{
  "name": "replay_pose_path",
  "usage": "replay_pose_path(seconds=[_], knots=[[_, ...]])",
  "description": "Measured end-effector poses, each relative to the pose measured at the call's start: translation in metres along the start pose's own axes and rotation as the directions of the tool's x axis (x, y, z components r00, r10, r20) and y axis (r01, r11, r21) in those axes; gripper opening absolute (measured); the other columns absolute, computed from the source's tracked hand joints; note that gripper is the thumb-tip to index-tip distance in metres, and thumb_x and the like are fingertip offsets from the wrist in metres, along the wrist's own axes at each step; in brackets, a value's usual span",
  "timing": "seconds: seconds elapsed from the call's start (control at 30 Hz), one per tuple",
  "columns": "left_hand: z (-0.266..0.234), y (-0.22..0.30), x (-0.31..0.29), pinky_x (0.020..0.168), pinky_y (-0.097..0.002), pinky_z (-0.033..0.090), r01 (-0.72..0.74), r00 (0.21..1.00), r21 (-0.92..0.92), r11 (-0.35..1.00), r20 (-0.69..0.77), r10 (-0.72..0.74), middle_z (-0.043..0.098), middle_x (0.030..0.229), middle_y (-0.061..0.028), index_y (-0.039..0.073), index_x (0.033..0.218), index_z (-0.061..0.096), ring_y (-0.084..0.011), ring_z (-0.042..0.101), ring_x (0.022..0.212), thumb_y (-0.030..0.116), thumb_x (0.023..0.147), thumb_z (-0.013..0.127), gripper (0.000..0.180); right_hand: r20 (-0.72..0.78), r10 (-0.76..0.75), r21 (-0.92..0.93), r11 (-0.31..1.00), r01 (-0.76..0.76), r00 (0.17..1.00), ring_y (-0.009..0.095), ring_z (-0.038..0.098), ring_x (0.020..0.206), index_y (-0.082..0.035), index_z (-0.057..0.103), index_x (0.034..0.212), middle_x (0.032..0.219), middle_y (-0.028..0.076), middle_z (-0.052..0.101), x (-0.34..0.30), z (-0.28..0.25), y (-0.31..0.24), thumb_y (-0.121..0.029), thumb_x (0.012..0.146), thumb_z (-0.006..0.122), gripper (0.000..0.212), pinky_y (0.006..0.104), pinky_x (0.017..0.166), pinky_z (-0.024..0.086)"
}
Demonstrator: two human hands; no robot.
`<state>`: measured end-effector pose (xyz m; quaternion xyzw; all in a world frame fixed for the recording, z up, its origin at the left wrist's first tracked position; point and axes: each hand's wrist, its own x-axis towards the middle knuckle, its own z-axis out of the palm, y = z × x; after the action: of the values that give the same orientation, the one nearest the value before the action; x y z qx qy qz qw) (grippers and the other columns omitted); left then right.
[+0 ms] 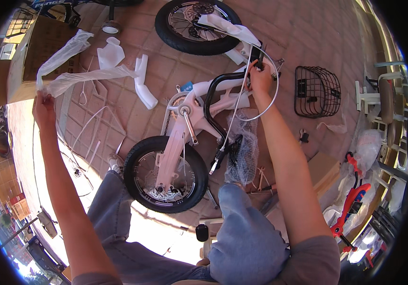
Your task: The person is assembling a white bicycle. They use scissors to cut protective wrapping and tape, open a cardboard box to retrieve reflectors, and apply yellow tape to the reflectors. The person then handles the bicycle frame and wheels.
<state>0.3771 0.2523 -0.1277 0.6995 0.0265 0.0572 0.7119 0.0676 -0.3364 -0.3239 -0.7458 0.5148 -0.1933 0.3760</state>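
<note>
My left hand (45, 108) is raised at the left, its fingers pinched on a translucent strip of plastic wrap (90, 74) that droops to both sides. My right hand (262, 80) closes round the black handlebar (208, 97) near the head of a pale pink bicycle frame (180, 135); its fingers partly hide the grip point. The bicycle lies on its side, with the near wheel (166, 174) by my legs and the far wheel (197, 26) at the top. A white cable (277, 90) loops around my right wrist. White foam wrap (232, 29) covers parts near the far wheel.
A black wire basket (317, 91) sits right of the bicycle on the brick paving. Cardboard boxes (49, 45) stand at the left. Loose foam (144, 85), straps, bubble wrap (243, 156) and tools (303, 136) lie about. A red part (351, 209) is at lower right.
</note>
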Motion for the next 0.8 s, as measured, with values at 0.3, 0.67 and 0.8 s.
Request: replay_pose_path(seconds=[0.3, 0.67, 0.8], knots=[[0.019, -0.096, -0.105, 0.093, -0.0434, 0.046, -0.038, 0.999, 0.899, 0.437, 0.048, -0.010, 0.036, 0.141, -0.0213, 0.004, 0.143, 0.030, -0.0350, 0.046, 0.119, 0.018, 0.078, 0.069, 0.077, 0.250, 0.304, 0.783, 0.494, -0.377, 0.919, 0.016, 0.056, 0.055, -0.012, 0.048, 0.102, 0.075, 0.003, 0.053, -0.041, -0.089, 0.054, -0.034, 0.087, 0.067, 0.033, 0.0292, 0.041, 0.044], [0.273, -0.162, -0.306, 0.100, -0.0440, 0.038, -0.474, 0.712, 0.555, 0.683, 0.698, -0.073, 0.045, 0.133, -0.0231, 0.002, 0.131, 0.042, -0.0407, 0.044, 0.122, 0.016, 0.078, 0.068, 0.061, 0.562, 0.269, 0.682, 0.384, -0.622, 0.782, 0.013, 0.052, 0.059, -0.011, 0.049, 0.112, 0.075, 0.004, 0.052, -0.152, -0.159, 0.104, -0.029, 0.088, 0.066, 0.034, 0.0260, 0.047, 0.041], [0.325, -0.159, -0.313, 0.097, -0.0467, 0.038, -0.544, 0.700, 0.627, 0.557, 0.706, -0.111, 0.051, 0.128, -0.0173, 0.005, 0.129, 0.046, -0.0387, 0.046, 0.118, 0.022, 0.074, 0.072, 0.063, 0.593, 0.269, 0.681, 0.335, -0.651, 0.759, 0.013, 0.051, 0.056, -0.010, 0.050, 0.108, 0.072, 0.004, 0.052, -0.163, -0.144, 0.071, -0.028, 0.087, 0.067, 0.032, 0.0263, 0.044, 0.040]])
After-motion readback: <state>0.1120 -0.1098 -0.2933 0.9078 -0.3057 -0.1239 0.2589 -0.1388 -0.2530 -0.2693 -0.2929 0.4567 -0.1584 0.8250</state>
